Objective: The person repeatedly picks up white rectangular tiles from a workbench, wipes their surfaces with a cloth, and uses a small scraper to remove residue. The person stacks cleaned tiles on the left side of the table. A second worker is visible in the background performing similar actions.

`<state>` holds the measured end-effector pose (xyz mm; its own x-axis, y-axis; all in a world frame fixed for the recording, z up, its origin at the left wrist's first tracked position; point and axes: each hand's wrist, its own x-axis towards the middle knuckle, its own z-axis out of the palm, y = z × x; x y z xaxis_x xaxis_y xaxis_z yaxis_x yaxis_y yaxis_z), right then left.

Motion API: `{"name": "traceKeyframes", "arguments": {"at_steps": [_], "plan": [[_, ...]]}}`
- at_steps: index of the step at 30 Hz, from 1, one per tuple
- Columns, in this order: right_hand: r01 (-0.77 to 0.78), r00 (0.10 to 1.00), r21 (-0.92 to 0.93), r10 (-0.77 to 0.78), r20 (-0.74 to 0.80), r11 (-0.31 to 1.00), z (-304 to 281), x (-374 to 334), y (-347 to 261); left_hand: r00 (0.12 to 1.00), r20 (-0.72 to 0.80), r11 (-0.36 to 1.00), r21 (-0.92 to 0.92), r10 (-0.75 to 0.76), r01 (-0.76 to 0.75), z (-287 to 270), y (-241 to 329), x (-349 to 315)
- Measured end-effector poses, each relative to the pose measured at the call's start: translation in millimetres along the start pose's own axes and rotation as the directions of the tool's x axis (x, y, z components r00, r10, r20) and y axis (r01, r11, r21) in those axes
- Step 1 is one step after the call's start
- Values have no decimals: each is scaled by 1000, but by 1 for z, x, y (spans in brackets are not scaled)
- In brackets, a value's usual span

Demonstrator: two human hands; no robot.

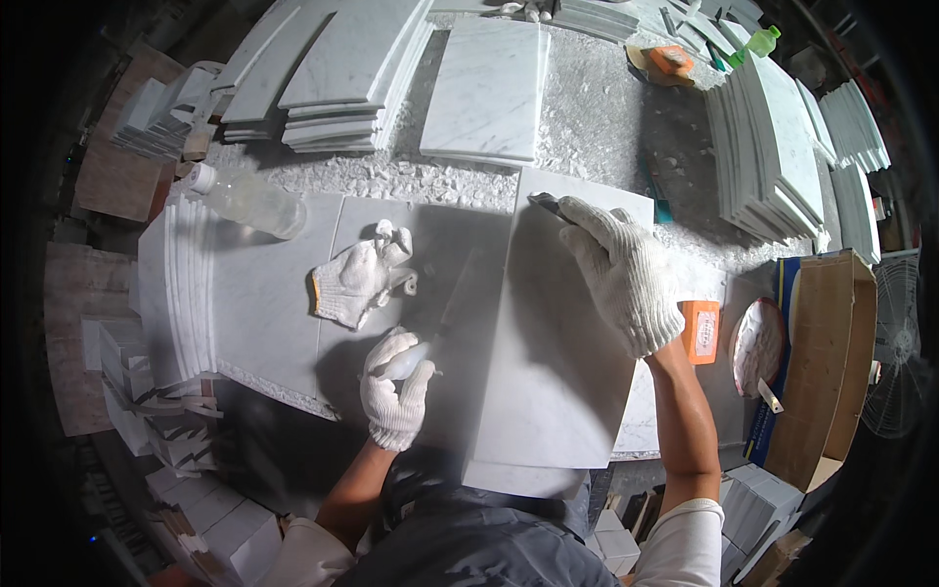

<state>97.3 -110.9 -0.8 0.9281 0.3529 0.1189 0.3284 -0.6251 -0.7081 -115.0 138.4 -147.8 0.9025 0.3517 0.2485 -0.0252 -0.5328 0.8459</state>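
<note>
A white knitted glove covers each of my hands. My right hand (621,269) is closed on a small dark flat-bladed scraper (544,202). Its tip touches the upper left part of a long white marble tile (562,372), which lies lengthwise before me on another slab. My left hand (396,391), lower and to the left, curls its fingers round a whitish translucent squeeze bottle (403,362); the grip partly hides it. Beyond that hand lies a crumpled white glove (352,279) with a yellow-edged cuff.
A clear plastic bottle (256,203) lies at the left beside upright tiles (186,293). Marble stacks (342,68) (768,147) stand at the far side amid white chips. Right of my arm are an orange box (701,333), a round paste-smeared dish (758,342) and a cardboard box (817,362).
</note>
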Motion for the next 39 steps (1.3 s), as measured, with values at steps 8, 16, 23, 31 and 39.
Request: {"name": "traceKeyframes", "arguments": {"at_steps": [8,16,23,31,39], "plan": [[62,998,-234,-56,31,970,5,1,2,999,11,995,-86,-47,48,0,-2,-1],[13,1000,-166,-10,15,986,0,-28,-1,997,-39,969,-239,-73,62,4,33,18],[-30,999,46,31,-41,999,9,-76,-14,983,174,997,-66,53,-42,-11,76,109],[52,991,63,-43,-128,997,15,-94,-11,893,337,797,427,297,-426,19,96,180],[64,989,131,-46,-138,989,12,-94,-12,862,341,510,700,376,-500,29,93,197]]}}
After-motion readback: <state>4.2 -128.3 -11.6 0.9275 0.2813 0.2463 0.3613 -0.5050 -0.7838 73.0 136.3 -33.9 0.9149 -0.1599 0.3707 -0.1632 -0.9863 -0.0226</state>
